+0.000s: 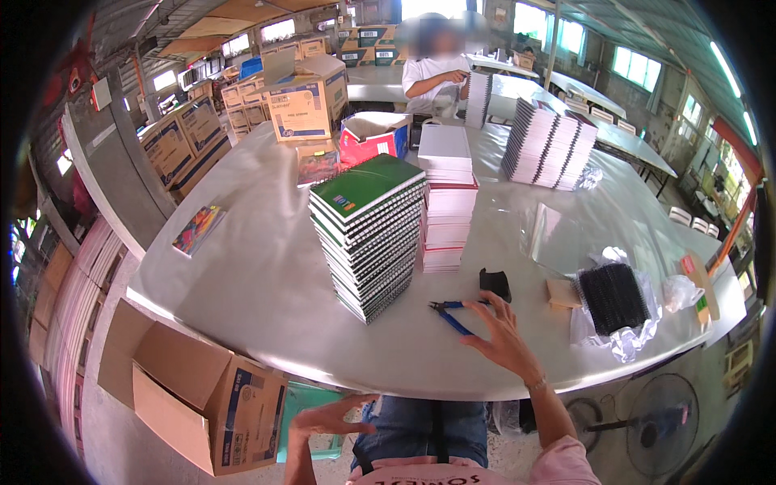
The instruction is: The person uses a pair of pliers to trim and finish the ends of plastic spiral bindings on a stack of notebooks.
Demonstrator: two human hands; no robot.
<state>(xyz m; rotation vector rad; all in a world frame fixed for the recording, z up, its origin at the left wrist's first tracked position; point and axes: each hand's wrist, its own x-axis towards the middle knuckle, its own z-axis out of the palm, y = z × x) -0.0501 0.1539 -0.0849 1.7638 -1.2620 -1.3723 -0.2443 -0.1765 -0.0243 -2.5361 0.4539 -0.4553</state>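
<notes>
Left hand hangs open over the lap; right hand (fingers spread) reaches blue-handled pliers.

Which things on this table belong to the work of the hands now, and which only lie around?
In use:
right hand, reaching for the blue-handled pliers
left hand, empty, below the table edge

Lying about:
tall stack of green notebooks
black spiral bindings
open cardboard box on the floor
</notes>
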